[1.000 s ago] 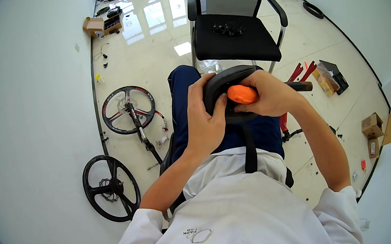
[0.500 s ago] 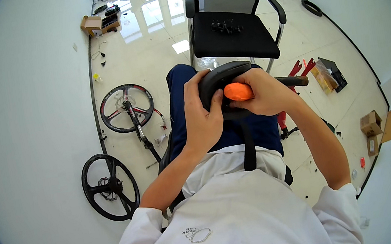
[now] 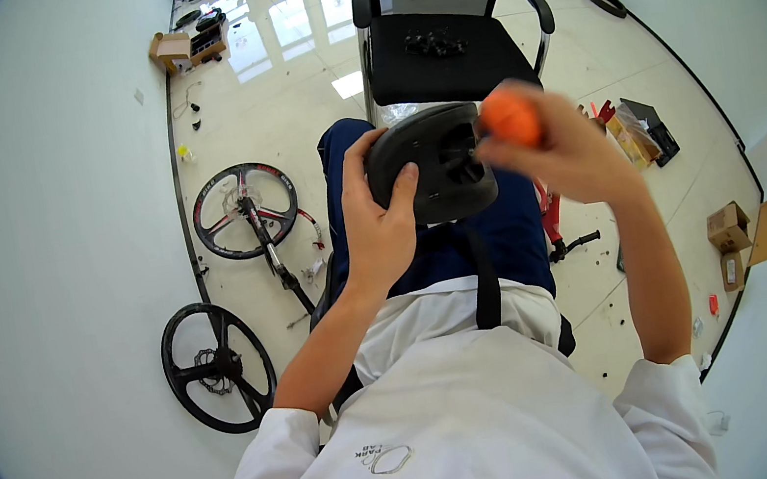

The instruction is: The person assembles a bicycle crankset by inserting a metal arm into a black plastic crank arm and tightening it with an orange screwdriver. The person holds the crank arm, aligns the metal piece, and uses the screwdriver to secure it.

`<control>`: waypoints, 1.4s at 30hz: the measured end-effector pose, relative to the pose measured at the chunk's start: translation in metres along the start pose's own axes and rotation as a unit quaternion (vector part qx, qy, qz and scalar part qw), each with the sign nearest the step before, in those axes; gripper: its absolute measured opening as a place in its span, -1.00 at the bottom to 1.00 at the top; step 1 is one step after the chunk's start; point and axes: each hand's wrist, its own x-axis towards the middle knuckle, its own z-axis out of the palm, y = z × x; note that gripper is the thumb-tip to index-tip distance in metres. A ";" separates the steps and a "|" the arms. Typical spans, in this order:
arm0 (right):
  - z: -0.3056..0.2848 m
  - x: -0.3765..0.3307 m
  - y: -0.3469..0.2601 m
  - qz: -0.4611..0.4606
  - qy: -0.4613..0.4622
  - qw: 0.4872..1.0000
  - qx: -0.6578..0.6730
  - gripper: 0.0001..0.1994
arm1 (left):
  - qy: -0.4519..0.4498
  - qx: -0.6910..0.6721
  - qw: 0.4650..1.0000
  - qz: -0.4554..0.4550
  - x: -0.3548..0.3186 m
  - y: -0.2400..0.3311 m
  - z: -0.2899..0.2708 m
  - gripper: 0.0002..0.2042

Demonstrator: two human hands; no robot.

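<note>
Shiny floor [image 3: 304, 103], bike seat [image 3: 440, 167] at 12 o'clock, left hand [image 3: 380, 218] pinching its rim. Right hand [image 3: 579, 151] has fingers curled round a blurry orange thing [image 3: 512, 116] at 2; loose left pinch could drop the seat.

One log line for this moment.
left hand: holds black saddle | right hand: holds orange object, blurred | black chair: dark parts on seat

Bright glare on floor [image 3: 287, 125], blurred orange object [image 3: 511, 117], dark corners
</note>
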 end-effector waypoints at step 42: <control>0.006 -0.100 0.049 -0.034 0.387 0.878 0.280 -0.63 | -0.026 -0.344 0.925 -0.159 0.002 0.029 -0.008 -0.56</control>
